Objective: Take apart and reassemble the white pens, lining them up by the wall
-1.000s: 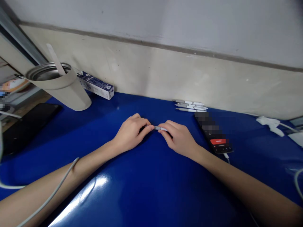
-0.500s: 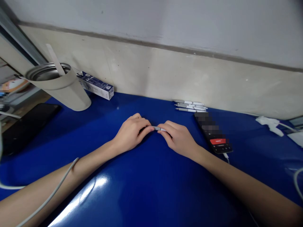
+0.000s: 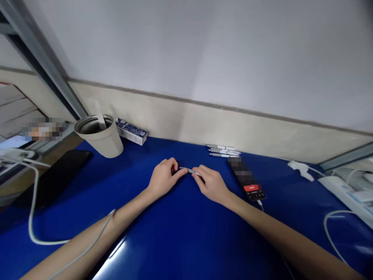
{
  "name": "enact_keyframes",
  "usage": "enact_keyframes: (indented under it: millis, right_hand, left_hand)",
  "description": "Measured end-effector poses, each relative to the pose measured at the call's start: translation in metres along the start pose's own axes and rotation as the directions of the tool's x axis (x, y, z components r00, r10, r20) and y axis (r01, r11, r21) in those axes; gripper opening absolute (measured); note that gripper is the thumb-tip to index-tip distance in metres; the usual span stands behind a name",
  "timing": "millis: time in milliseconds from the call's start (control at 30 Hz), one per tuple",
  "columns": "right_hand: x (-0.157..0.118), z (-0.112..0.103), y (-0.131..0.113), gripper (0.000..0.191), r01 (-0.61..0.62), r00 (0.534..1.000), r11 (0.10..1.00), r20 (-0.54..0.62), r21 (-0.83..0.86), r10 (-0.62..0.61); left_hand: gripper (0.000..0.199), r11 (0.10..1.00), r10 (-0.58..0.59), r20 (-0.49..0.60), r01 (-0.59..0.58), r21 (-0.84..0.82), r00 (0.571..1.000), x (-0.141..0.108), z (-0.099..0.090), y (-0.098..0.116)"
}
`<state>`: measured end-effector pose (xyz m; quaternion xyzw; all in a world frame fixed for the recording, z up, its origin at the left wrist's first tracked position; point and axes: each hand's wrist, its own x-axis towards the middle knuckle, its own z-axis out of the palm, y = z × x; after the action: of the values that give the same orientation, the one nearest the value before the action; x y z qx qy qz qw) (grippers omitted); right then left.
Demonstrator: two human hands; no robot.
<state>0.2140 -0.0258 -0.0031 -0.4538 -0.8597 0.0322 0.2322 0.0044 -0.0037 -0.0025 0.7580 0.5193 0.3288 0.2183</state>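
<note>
A slim pen (image 3: pixel 191 171) with a grey front section and a white rear is pinched between the thumb and fingers of my right hand (image 3: pixel 214 185). Its pointed tip faces left. My left hand (image 3: pixel 163 178) is beside the tip, with its thumb stretched toward the pen and its other fingers curled back, a gap between them. Whether the left thumb touches the pen, I cannot tell. Behind and to the right, several similar white and grey pens (image 3: pixel 223 150) lie side by side near the wall.
A black phone (image 3: pixel 243 177) with a charging cable lies right of my hands. At the back left stand a pale cup (image 3: pixel 107 143) and a blue-white box (image 3: pixel 131 132). A dark flat object (image 3: pixel 62 171) lies left; a white cable crosses my left forearm. A power strip (image 3: pixel 344 192) is far right.
My left fingers have come off the pen's front end, and its tip now shows. The right hand keeps its hold. The view has tilted upward and shows more wall.
</note>
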Motion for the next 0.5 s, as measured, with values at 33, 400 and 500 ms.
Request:
enact_keyframes:
  millis: [33, 400, 500]
  right_hand:
    - [0.002, 0.001, 0.0, 0.025, -0.012, 1.0, 0.999, -0.005, -0.041, 0.012]
    - [0.104, -0.028, 0.038, 0.035, -0.056, 0.993, 0.942, 0.078, -0.33, 0.086]
    - [0.091, -0.048, 0.059, 0.023, -0.163, 0.974, 0.903, 0.081, -0.399, 0.211]
  left_hand:
    - [0.038, 0.999, -0.037, -0.059, 0.037, 0.009, 0.998, 0.0, 0.0, -0.001]
    - [0.028, 0.999, -0.031, -0.103, 0.032, 0.003, 0.994, -0.005, -0.003, 0.003]
    - [0.027, 1.0, -0.017, -0.081, 0.019, 0.02, 0.997, -0.005, -0.002, 0.005]
